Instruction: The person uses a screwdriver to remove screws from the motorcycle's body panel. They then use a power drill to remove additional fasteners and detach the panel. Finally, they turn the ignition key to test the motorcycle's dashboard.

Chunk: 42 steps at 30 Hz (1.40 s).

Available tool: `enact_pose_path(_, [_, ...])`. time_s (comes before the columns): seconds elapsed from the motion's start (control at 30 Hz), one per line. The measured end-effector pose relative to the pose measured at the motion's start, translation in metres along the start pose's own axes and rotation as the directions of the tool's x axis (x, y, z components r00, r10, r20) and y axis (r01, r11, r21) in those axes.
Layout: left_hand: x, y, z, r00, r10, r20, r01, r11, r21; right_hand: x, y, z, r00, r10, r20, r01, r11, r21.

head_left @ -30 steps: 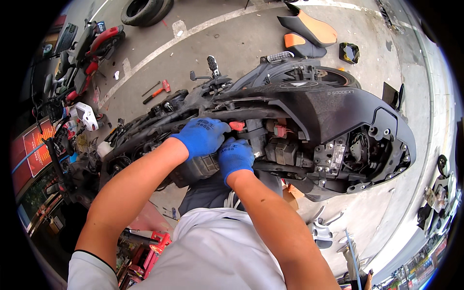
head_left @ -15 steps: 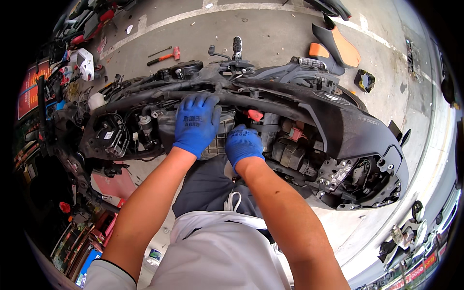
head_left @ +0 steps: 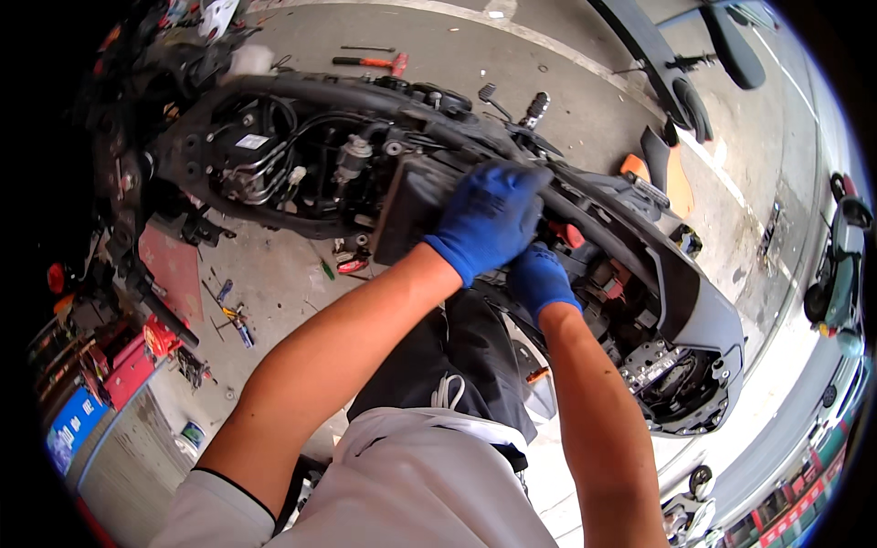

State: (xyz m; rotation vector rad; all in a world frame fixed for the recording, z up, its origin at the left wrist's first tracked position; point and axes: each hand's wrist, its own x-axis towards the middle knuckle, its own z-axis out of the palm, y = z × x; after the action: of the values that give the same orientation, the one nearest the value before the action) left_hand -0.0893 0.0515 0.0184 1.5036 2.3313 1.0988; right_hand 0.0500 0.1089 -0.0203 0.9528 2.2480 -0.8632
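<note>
Over the last half second, the left hand (head_left: pixel 489 217) has drawn in close to the right hand (head_left: pixel 544 277), and its fingers, stretched out flat before, are now bent. The person's view has swung too, so the stripped motorcycle (head_left: pixel 438 128) now slants down toward the right.

From where I stand, both hands are in blue knit gloves, almost together over the middle of the bike. The black box (head_left: pixel 411 205) sits in the frame right by the left hand, which covers its right-hand part; most of the box's bare face shows to the left of that wrist. The left fingers reach toward the frame rail, but I can't tell whether they grip anything. The right hand sits just below and to the right, its fingertips hidden down among the parts, so I can't say what it has hold of. A red cap (head_left: pixel 570 235) shows just above and to the right of it.

Beyond the bike, a red-headed hammer (head_left: pixel 375 62) and a thin rod (head_left: pixel 367 47) lie on the ground, and an orange-and-black seat (head_left: pixel 678 183) rests off to the right.
</note>
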Motion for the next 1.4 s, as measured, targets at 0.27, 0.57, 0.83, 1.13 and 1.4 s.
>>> enact_pose_path(0.27, [-0.232, 0.002, -0.054, 0.950, -0.310, -0.027, 0.290, 0.915, -0.282, 0.000, 0.031, 0.003, 0.833, -0.398, 0.385, 0.517, 0.311, -0.798])
enact_pose_path(0.57, [-0.518, -0.305, 0.170, 0.154, -0.969, 0.192, 0.862, 0.227, 0.454, -0.016, 0.031, -0.042, 0.714, -0.463, 0.525, 0.663, 0.207, -0.719])
enact_pose_path(0.83, [-0.534, -0.414, 0.299, -0.051, -0.987, 0.151, 0.884, 0.026, 0.468, -0.002, 0.014, -0.053, 0.781, -0.301, 0.548, 0.622, 0.294, -0.726])
enact_pose_path(1.13, [-0.553, -0.390, 0.277, 0.235, -0.951, 0.203, 0.835, 0.304, 0.458, 0.004, 0.045, -0.019, 0.955, -0.274, 0.114, 0.295, 0.915, -0.276])
enact_pose_path(1.4, [-0.429, -0.147, 0.027, 0.374, -0.827, 0.419, 0.829, 0.501, 0.248, -0.001, 0.024, -0.014, 0.788, -0.398, 0.469, 0.601, 0.334, -0.727])
